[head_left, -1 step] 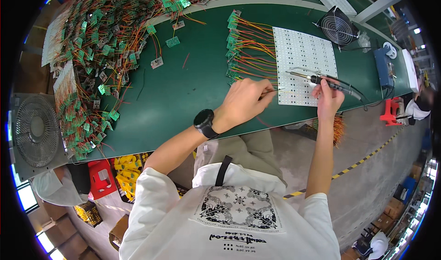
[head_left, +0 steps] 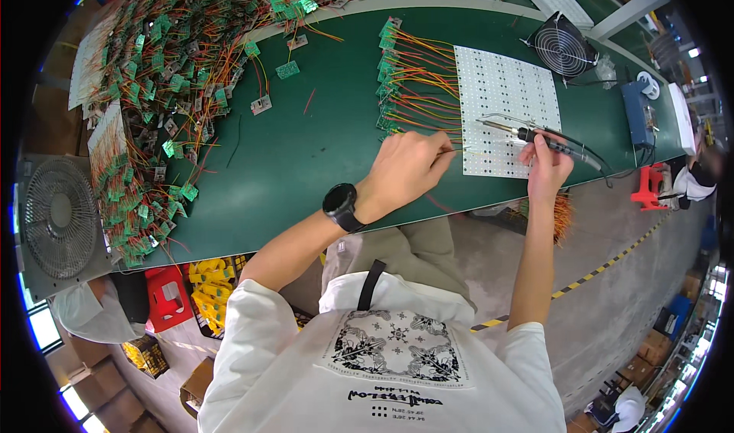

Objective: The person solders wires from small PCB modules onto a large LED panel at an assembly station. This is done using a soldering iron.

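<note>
My right hand (head_left: 547, 162) grips a soldering iron (head_left: 527, 133) like a pen, its tip pointing left over the white perforated panel (head_left: 505, 73). A thin metal tube runs along the iron. My left hand (head_left: 409, 161), wearing a black watch, is closed in a pinch at the panel's lower left edge. A thin wire (head_left: 459, 151) sticks out from its fingertips toward the panel. Red and yellow wires (head_left: 420, 73) run from the panel's left edge to a column of small green circuit boards (head_left: 386, 73). The left fingers partly hide the lowest wires.
A heap of wired green boards (head_left: 168, 66) covers the bench's left side. A desk fan (head_left: 61, 215) stands at its left end. Behind the panel is a black fan (head_left: 562, 44); a blue soldering station (head_left: 638, 112) sits right. The green bench's front edge is near my lap.
My left fingers have shifted slightly, and the wire end at their tips is less visible than before. The soldering iron has hardly moved.
</note>
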Demonstrator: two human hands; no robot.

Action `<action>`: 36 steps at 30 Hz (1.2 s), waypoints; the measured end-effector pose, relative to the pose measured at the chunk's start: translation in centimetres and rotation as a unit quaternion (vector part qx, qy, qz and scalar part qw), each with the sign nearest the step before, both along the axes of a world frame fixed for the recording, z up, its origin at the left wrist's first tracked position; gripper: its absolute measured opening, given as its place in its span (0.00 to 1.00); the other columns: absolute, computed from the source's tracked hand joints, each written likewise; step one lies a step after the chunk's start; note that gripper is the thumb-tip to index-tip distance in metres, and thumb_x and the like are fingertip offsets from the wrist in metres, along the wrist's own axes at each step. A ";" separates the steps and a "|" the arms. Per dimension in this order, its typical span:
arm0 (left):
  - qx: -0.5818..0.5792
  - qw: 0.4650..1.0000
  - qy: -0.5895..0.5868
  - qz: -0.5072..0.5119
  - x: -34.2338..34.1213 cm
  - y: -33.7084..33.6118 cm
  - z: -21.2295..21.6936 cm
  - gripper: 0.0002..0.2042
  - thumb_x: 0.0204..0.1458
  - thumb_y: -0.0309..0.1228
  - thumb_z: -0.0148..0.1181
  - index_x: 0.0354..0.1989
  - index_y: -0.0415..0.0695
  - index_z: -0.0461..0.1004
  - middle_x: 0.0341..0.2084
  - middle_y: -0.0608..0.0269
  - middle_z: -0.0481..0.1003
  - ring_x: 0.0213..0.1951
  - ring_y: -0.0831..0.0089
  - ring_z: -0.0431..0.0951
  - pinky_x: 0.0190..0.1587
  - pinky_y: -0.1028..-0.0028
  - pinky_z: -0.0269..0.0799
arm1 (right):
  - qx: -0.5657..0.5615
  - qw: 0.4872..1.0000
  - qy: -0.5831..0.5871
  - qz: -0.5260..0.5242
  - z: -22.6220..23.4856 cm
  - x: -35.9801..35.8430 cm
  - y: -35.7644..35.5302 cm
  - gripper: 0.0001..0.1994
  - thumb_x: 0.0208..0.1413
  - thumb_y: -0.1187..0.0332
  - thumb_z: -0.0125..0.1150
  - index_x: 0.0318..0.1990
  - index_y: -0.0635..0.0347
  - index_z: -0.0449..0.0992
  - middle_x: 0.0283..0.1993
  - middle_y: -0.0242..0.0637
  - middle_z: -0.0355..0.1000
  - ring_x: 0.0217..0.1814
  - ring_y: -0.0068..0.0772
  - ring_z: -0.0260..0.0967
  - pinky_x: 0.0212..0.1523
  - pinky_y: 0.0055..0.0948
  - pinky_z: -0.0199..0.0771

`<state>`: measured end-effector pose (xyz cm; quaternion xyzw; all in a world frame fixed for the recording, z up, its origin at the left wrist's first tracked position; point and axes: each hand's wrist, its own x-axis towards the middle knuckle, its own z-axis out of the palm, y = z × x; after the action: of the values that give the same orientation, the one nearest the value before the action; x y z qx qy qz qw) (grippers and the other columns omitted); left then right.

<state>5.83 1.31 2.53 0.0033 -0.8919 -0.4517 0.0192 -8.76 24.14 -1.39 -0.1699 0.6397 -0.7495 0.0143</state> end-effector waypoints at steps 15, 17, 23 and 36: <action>-0.062 0.975 0.181 0.113 0.2 1.3 -2.4 0.04 0.51 0.27 0.59 0.32 0.40 0.75 0.26 0.59 0.77 0.24 0.58 0.76 0.26 0.65 0.71 | 0.012 0.995 -0.052 0.081 0.2 -0.4 0.6 0.09 0.57 0.73 0.58 0.42 0.71 0.73 0.23 0.40 0.72 0.20 0.28 0.68 0.24 0.25 0.64; -0.087 0.969 0.191 0.132 0.1 1.2 -2.6 0.03 0.50 0.27 0.60 0.30 0.41 0.76 0.25 0.61 0.77 0.23 0.58 0.76 0.24 0.65 0.71 | 0.001 0.993 -0.086 0.081 0.2 -0.5 0.8 0.10 0.57 0.73 0.59 0.42 0.71 0.73 0.23 0.41 0.72 0.20 0.29 0.68 0.24 0.25 0.64; -0.098 0.964 0.191 0.160 -0.3 1.2 -3.1 0.03 0.49 0.28 0.61 0.29 0.42 0.77 0.23 0.62 0.77 0.22 0.61 0.76 0.23 0.67 0.71 | 0.023 0.992 -0.066 0.106 -0.2 -0.5 1.2 0.10 0.56 0.74 0.59 0.42 0.72 0.73 0.24 0.41 0.72 0.21 0.29 0.68 0.24 0.26 0.65; -0.116 0.958 0.209 0.160 -0.7 1.4 -3.7 0.03 0.48 0.28 0.62 0.29 0.43 0.77 0.22 0.63 0.76 0.21 0.62 0.76 0.22 0.68 0.70 | 0.025 0.992 -0.052 0.109 -0.3 -0.5 1.1 0.09 0.56 0.76 0.58 0.42 0.74 0.73 0.29 0.42 0.73 0.22 0.30 0.70 0.23 0.26 0.67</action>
<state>5.12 2.68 -1.17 0.0495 -0.9022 -0.3267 0.2772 -9.27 25.24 -1.68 -0.1989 0.6344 -0.7350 0.1332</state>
